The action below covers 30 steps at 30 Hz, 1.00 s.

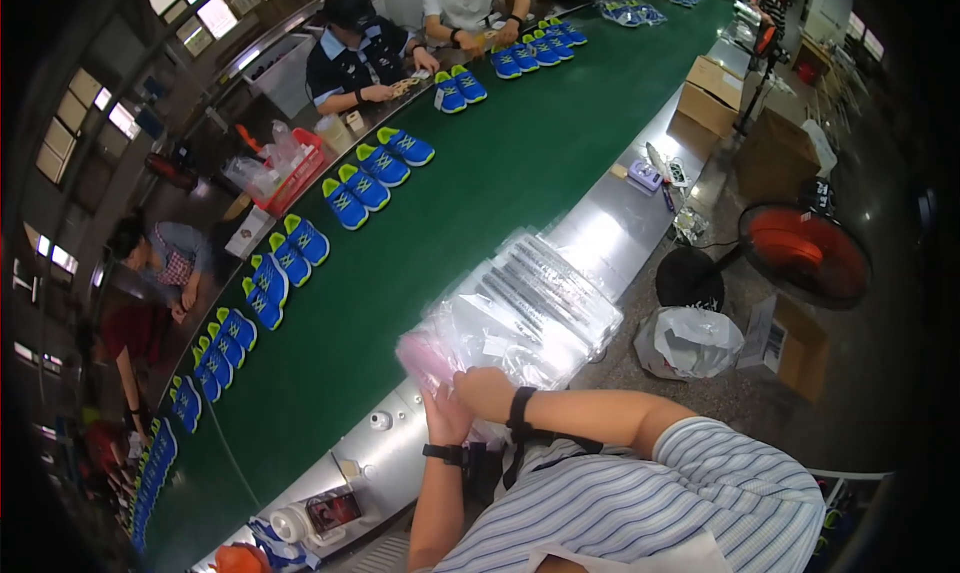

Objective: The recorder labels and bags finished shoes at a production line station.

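Observation:
Pinkish thin plastic, soft and see-through, is gathered at the near edge of the green conveyor belt. My left hand grips it from below, and my right hand closes on it from the right, close beside the left. Whether it is a bag or a loose sheet I cannot make out. Just beyond my hands lies a spread pile of clear plastic bags, overlapping in rows across the metal ledge and the belt's edge. Some of my fingertips are hidden by the plastic and glare.
Blue shoes with lime linings line the belt's far side. Across it, people work beside a red basket. On the right are a red fan, cardboard boxes and a white sack. A white bottle stands lower left.

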### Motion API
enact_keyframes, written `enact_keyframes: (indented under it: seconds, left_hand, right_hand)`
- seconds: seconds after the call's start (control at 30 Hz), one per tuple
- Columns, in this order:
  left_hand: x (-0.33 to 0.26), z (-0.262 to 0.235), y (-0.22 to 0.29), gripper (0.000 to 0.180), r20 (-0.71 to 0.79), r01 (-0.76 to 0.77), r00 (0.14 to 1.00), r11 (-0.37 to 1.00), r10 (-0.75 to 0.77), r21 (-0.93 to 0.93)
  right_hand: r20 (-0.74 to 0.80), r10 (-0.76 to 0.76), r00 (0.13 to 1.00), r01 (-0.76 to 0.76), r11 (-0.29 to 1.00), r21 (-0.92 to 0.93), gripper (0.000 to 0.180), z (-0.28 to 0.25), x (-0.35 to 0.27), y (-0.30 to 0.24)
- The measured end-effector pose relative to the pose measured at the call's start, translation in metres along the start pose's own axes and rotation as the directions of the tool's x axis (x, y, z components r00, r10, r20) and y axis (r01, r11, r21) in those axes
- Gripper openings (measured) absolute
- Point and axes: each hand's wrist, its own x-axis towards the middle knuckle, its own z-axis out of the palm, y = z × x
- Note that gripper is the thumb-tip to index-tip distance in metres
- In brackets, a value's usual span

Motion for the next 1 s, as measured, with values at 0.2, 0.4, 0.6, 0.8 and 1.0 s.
enact_keyframes:
  seconds: [0.2, 0.4, 0.6, 0.8, 1.0]
  left_hand:
    - [0.029, -0.073, 0.005, 0.045, -0.186, 0.131, 0.981, 0.906, -0.059, 0.404]
    - [0.018, -0.04, 0.015, 0.045, -0.262, 0.045, 0.96, 0.871, 0.098, 0.49]
    - [0.011, -0.029, 0.011, 0.047, -0.303, 0.036, 0.941, 0.848, 0.149, 0.529]
    - [0.013, -0.028, 0.011, 0.045, -0.383, 0.072, 0.911, 0.855, 0.153, 0.513]
    - [0.015, -0.033, 0.009, 0.044, -0.408, 0.084, 0.899, 0.854, 0.157, 0.513]
  right_hand:
    - [0.486, -0.022, 0.874, -0.019, 0.997, 0.079, 0.02, 0.006, -0.008, -0.024]
    - [0.119, 0.279, 0.953, -0.285, 0.69, 0.665, 0.016, -0.081, -0.007, 0.084]
    - [-0.188, 0.762, 0.619, -0.783, 0.616, -0.085, 0.042, -0.064, -0.056, 0.315]
    - [-0.237, 0.782, 0.576, -0.81, 0.51, -0.288, 0.051, -0.051, -0.046, 0.32]
    - [-0.158, 0.658, 0.736, -0.676, 0.7, -0.232, 0.018, -0.033, -0.044, 0.336]
